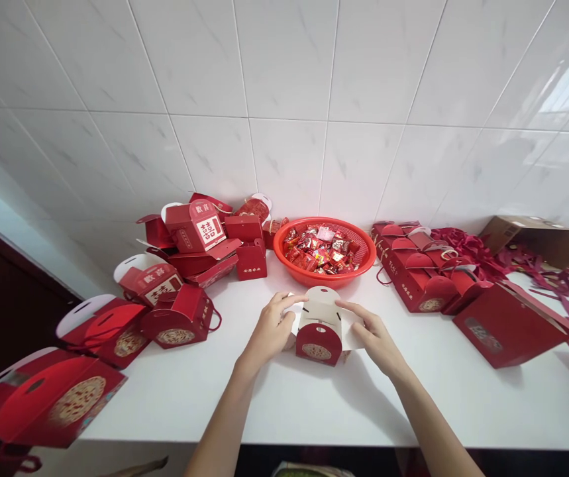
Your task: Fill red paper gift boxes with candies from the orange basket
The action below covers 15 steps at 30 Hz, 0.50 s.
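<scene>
A small red gift box [318, 343] with a round gold print stands upright on the white table, its top open and its pale inside showing. My left hand [275, 326] is at its left side flap, index finger stretched toward the box's rim and thumb on the flap. On the other side, my right hand [371, 331] touches the right white flap in the same way, index finger extended. Just behind the box is a red plastic basket [291, 270] filled with wrapped sweets [321, 248].
Red boxes [175, 324] line the left side, with a heap [197, 232] behind them. On the right are grouped boxes [416, 278], a large red box [513, 324], dark red ribbons [552, 278] and a cardboard carton [532, 242]. A tiled wall bounds the white table [453, 404].
</scene>
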Available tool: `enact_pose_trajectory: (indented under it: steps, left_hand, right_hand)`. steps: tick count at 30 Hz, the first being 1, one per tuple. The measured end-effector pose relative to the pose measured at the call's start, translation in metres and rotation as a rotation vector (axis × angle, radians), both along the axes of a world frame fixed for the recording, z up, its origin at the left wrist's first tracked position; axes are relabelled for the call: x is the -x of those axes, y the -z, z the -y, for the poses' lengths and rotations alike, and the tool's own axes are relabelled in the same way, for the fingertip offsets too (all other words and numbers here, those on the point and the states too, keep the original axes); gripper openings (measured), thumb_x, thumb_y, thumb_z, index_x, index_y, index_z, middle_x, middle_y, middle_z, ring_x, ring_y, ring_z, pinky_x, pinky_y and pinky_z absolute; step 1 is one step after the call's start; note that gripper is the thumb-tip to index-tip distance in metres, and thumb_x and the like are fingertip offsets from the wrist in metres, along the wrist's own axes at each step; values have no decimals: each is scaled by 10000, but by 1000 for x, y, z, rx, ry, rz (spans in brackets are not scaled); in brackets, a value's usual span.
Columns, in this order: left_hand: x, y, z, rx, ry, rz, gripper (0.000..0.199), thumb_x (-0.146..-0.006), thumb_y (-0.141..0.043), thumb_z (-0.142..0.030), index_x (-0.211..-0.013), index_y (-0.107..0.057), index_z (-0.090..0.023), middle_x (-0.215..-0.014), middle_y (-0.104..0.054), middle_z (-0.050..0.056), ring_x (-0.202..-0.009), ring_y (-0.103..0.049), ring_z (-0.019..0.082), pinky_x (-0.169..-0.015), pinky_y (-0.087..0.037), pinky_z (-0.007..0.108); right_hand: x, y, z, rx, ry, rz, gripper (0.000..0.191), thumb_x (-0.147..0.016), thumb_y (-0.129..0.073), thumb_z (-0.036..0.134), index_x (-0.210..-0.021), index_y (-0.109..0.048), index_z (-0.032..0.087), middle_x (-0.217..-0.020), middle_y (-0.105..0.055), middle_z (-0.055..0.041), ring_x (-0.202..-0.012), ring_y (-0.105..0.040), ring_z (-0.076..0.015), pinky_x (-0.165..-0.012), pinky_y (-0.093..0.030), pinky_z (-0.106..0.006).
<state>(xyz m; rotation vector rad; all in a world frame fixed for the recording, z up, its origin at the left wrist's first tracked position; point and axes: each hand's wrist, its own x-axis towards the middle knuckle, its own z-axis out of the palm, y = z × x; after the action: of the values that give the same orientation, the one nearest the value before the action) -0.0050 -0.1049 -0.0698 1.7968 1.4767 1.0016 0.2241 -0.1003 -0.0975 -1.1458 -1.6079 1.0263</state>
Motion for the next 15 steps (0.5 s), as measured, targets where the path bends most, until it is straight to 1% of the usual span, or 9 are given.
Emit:
enact_pose_trajectory:
  steps: [2, 3, 5, 7, 8, 9, 10, 12, 15]
  left_hand:
    - [3, 2, 1, 47, -3, 4, 362, -886, -516, -299, -1192, -700, -237, -1280, -630, 86, -1254, -571, 280, -987, -516, 386]
    - [5, 1, 3, 63, 30, 4, 399, -869, -583, -373, -1236, -679, -246, -1302, -623, 90, -1251, -574, 293, -989, -517, 395]
    - [13, 1, 5, 86, 157, -6, 615, -779, -715, -475, -1348, -601, -271, -1371, -587, 92, -1266, -560, 315, -1037, -489, 424]
    - [21, 2, 9, 126, 288, -40, 879, -659, -815, -520, -1444, -500, -279, -1444, -525, 107, -1338, -488, 358, -1077, -453, 470]
    - [25, 4, 11, 148, 322, -60, 995, -603, -848, -532, -1478, -452, -273, -1468, -497, 121, -1377, -436, 384, -1087, -437, 497]
    - [27, 5, 13, 170, 337, -71, 1069, -569, -866, -539, -1500, -415, -268, -1480, -480, 132, -1400, -400, 400, -1095, -422, 518]
    - [28, 7, 14, 188, 351, -64, 1096, -565, -868, -542, -1512, -389, -268, -1481, -475, 136, -1406, -390, 401, -1101, -411, 527]
    - [28, 9, 14, 209, 397, -17, 1043, -619, -844, -531, -1513, -370, -275, -1471, -481, 127, -1387, -422, 368, -1111, -404, 507]
    - [24, 9, 8, 212, 480, 50, 944, -686, -815, -478, -1497, -379, -275, -1459, -495, 106, -1348, -471, 321, -1103, -421, 458]
  right_hand:
    - [3, -2, 0, -2, 13, -2, 581, -686, -477, 168, -1215, -709, 233, -1253, -701, -68, -1074, -685, -269, -806, -602, -386]
    - [4, -3, 0, -1, 19, -10, 591, -671, -486, 163, -1214, -711, 226, -1230, -711, -73, -1057, -692, -269, -790, -605, -378]
    - [5, -3, 0, 4, 19, -33, 584, -653, -507, 158, -1191, -727, 217, -1188, -730, -79, -1012, -706, -271, -740, -610, -356]
    - [5, -1, 1, 34, 4, -57, 550, -661, -519, 168, -1161, -741, 216, -1161, -742, -77, -936, -722, -267, -657, -608, -331]
    - [5, 0, 1, 65, -14, -68, 543, -677, -517, 180, -1172, -737, 219, -1156, -744, -74, -884, -729, -261, -603, -600, -318]
    - [5, 1, 1, 100, -34, -78, 546, -695, -511, 191, -1196, -727, 224, -1148, -746, -71, -829, -732, -253, -552, -588, -306]
    - [5, 2, 1, 129, -55, -86, 553, -711, -504, 200, -1222, -713, 229, -1137, -749, -68, -788, -731, -246, -515, -575, -296]
    - [5, 3, 1, 153, -85, -88, 567, -729, -491, 206, -1259, -689, 237, -1132, -748, -64, -769, -727, -241, -493, -563, -287]
    - [4, 4, -3, 115, -77, -52, 532, -745, -494, 205, -1240, -689, 237, -1197, -724, -62, -893, -719, -256, -595, -592, -312]
